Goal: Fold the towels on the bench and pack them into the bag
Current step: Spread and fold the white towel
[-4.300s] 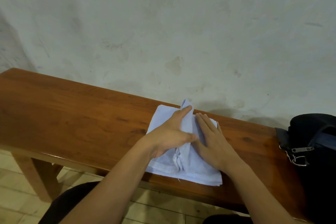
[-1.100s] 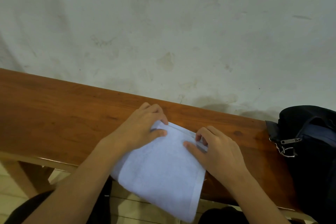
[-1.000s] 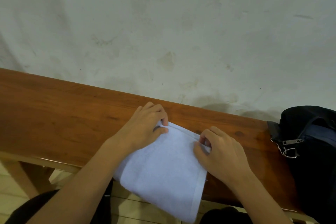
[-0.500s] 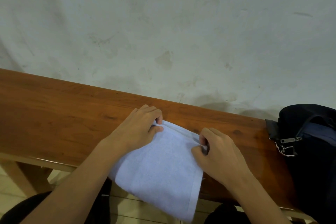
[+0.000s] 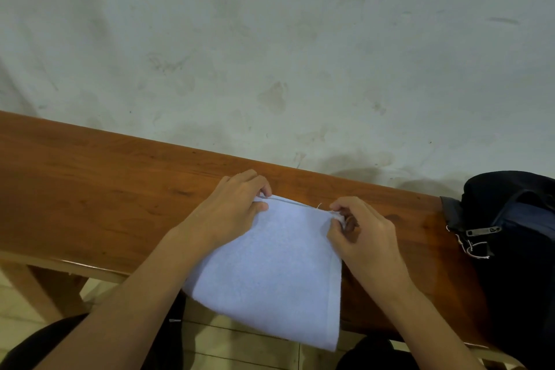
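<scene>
A pale blue towel [image 5: 276, 267] lies flat across the wooden bench [image 5: 90, 195], its near part hanging over the front edge. My left hand [image 5: 231, 210] pinches the towel's far left corner between thumb and fingers. My right hand [image 5: 363, 234] pinches the far right corner, where a loose thread sticks up. The far edge shows two layers lined up. A dark bag [image 5: 516, 249] with a metal zip pull stands on the bench's right end, right of my right hand.
A stained pale wall [image 5: 270, 54] rises directly behind the bench. Tiled floor [image 5: 246, 339] and my dark-clothed knees show below the bench's front edge. The left stretch of the bench is bare wood.
Since 4.3 s ago the small folded bundle has become a wider flat sheet hanging over the front edge. In the last second both hands shifted slightly along the far corners, still pinching.
</scene>
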Demonstrator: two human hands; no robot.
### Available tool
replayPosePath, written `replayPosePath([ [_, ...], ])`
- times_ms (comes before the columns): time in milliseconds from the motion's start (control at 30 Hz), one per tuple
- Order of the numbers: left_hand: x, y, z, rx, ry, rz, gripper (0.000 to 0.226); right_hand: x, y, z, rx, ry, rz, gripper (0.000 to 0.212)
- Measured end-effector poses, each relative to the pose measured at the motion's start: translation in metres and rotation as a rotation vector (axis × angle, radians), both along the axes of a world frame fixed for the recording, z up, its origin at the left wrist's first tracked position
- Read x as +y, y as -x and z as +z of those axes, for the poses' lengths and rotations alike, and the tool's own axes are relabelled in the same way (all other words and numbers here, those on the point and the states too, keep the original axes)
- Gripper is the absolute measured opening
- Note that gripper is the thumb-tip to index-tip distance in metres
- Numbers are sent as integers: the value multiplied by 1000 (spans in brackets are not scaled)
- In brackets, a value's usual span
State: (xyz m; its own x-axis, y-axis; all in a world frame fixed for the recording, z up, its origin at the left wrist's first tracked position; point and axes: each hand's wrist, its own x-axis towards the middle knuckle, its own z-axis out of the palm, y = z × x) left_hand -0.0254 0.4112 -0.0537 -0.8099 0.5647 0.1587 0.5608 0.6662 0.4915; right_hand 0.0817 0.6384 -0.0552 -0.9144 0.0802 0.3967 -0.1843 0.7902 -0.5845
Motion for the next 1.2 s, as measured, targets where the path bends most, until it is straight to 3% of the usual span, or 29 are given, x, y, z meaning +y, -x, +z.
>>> replayPosePath([
  [100,0,2,-1,1,17,25,9,4,1,-8,-146,-12,-9,25],
  [300,-1,0,3,45,3,-39,9,8,4,-9,-207,-80,-25,24],
  [400,-2,-1,4,56,16,-44,8,7,4,-8,-201,-99,-37,14],
  [567,-6,3,3,86,101,-32,23,5,6,-5,-186,-101,-50,15],
  [800,-8,3,9,54,100,-131,17,7,5,-5,-115,-187,20,21],
  [1033,-5,3,7,-20,30,-167,32,7,6,-9,-129,-227,91,17],
  [1200,-6,2,7,-9,115,-171,35,6,4,-3,-161,-209,84,15],
])
